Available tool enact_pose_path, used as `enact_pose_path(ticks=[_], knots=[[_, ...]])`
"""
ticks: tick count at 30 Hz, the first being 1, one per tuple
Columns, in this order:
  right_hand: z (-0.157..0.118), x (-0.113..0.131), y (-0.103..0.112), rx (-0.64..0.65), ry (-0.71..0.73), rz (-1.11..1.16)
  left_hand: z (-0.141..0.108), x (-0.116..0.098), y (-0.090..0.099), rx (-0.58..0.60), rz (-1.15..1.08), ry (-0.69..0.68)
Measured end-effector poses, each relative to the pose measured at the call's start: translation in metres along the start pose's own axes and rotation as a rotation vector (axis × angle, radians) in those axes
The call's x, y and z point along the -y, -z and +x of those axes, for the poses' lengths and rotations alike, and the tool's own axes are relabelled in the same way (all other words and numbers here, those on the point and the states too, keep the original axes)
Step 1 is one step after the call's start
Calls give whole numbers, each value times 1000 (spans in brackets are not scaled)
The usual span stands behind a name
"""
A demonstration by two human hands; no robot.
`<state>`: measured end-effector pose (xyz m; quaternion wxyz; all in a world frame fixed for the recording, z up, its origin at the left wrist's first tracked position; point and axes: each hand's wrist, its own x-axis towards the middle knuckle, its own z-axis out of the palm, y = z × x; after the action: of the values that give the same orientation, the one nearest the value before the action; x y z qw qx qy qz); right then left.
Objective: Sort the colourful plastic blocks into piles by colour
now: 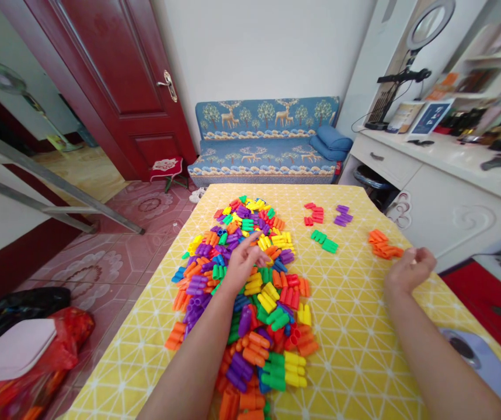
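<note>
Above the yellow tablecloth (347, 321), the left hand (245, 261) spreads loose fingers over piled blocks (268, 297); the right hand (409, 270) curls (whether gripping anything, I can't tell), a blue sofa (259, 154) beyond.

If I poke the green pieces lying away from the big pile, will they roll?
Probably not: the green pieces have tubes joined side by side. Lying flat on the yellow tablecloth, they'd likely slide instead. Their crisp, plastic-looking shape suggests they're stiff.
</note>
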<state>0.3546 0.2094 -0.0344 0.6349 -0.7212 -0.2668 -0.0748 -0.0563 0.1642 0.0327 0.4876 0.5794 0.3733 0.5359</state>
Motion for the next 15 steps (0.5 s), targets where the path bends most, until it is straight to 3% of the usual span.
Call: enact_pose_path(ticks=[3,6,10,13,15], knots=[[-32,22,4,80,103,144,6,-19,15,-157,-315,30],[-63,44,9,205,153,223,12,-38,44,-287,-233,40],[-82,53,10,331,162,223,18,-40,84,-478,279,107],[-82,51,8,380,178,216,22,-26,106,-620,876,332],[-81,48,8,405,194,217,26,-14,116,-581,1093,500]])
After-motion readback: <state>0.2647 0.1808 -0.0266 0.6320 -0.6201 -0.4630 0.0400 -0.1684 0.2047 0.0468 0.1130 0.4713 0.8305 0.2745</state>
